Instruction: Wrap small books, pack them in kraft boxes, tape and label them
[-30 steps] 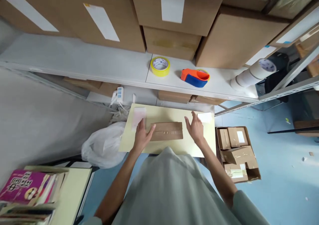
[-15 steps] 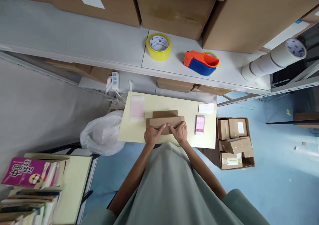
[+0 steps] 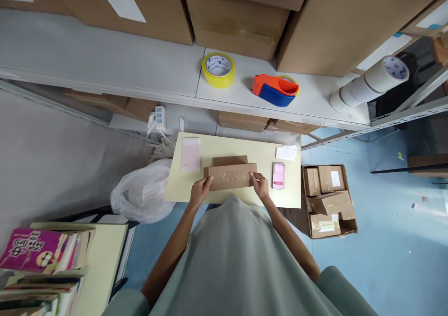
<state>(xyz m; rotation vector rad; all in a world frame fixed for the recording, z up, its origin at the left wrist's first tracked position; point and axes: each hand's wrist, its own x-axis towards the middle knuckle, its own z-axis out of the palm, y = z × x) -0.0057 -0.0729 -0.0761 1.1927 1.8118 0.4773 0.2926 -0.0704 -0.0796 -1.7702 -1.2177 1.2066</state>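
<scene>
A small brown cardboard box lies across the pale yellow table, with one flap raised along its far side. Glossy bits of clear tape show on the face toward me. My left hand grips the box's left end, thumb on top. At the opposite end, my right hand pinches the right edge between thumb and fingers. The fingers beneath the cardboard are partly hidden. Just right of that hand lies a phone with a pink screen.
Pink paper and white slips lie on the table. Behind, a grey shelf bears a yellow tape roll, tape dispenser and white rolls. A carton of boxes stands right, a plastic bag left.
Both hands came down from beside the flat-lying box onto it, and a flap now stands up at its far side. Since then they have spread from its middle to its two ends.
</scene>
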